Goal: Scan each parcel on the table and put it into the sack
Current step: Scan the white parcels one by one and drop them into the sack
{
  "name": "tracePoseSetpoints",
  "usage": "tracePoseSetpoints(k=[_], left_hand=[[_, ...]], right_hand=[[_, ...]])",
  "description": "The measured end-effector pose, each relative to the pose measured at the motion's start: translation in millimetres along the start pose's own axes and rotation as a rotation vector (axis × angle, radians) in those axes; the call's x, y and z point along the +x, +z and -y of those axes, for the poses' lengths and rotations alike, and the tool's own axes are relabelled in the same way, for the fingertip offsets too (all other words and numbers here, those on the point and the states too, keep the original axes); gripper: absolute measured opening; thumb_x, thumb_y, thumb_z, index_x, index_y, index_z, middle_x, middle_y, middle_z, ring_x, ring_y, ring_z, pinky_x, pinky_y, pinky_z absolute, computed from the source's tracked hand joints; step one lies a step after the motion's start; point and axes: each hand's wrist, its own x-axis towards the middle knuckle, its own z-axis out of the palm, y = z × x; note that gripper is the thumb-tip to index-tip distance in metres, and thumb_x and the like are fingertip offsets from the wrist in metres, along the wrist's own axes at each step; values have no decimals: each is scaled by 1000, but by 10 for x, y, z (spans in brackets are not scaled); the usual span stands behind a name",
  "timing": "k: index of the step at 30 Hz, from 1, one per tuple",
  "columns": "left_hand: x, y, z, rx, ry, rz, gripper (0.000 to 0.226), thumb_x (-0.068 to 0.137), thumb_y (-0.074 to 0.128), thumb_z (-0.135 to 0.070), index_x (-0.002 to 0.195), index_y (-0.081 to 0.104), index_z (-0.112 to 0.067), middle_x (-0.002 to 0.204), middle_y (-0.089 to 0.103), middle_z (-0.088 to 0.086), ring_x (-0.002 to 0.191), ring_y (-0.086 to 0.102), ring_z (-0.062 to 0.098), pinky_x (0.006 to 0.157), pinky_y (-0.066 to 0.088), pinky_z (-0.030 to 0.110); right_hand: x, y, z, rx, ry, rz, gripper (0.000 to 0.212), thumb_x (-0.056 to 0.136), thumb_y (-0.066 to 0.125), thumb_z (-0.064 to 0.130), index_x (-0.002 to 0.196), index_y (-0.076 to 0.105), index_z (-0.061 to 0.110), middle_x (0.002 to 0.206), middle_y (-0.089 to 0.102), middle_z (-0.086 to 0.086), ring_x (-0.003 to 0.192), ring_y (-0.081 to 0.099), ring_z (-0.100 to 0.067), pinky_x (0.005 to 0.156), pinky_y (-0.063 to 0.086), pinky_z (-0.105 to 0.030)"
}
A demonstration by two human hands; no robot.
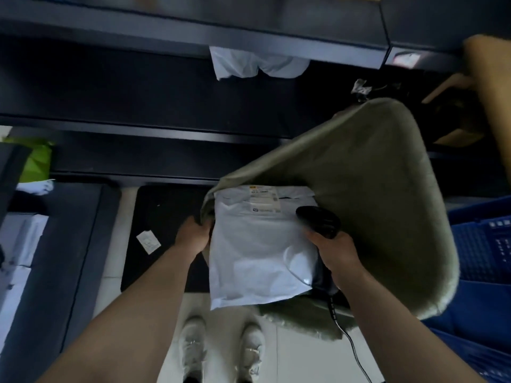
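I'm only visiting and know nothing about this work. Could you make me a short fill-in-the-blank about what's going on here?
1. The right hand holds a black, corded ____.
2. The left hand grips the rim of the grey-green ____, with the pale parcel at its mouth.
3. The crate on the right is ____.
Missing words: scanner, sack, blue.

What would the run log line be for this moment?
step: bagging | parcel: label end entering sack | left hand: grips sack rim | right hand: holds scanner, at parcel edge
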Motion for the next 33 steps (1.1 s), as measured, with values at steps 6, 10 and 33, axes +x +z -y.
tracePoseSetpoints(k=[6, 10, 33], left_hand=[[172, 58, -67, 34, 265, -292, 31, 95, 58, -32, 92, 67, -2, 80, 59, 3, 76, 54, 19, 66, 35, 26], [-109, -120, -45, -9, 451, -381, 29, 97, 53, -29, 89, 60, -2, 76, 57, 5, 69, 51, 20, 62, 31, 26], [-558, -6, 174, 146, 393, -306, 19, 96, 55, -23, 102, 55, -4, 83, 59, 3, 77, 54, 20, 66, 33, 26]], right_hand=[[261, 164, -152, -71, 14, -108, 27, 84, 75, 24, 77, 53, 10, 66, 54, -1, 56, 51, -12, 44, 35, -24], [291, 198, -99, 13, 48, -148, 27, 85, 73, 24, 99, 60, 5, 85, 61, -9, 73, 57, -23, 69, 45, -32], [186, 347, -232, -187, -73, 89, 24, 86, 70, 21, 98, 66, 2, 84, 59, -7, 74, 55, -19, 69, 44, -29]])
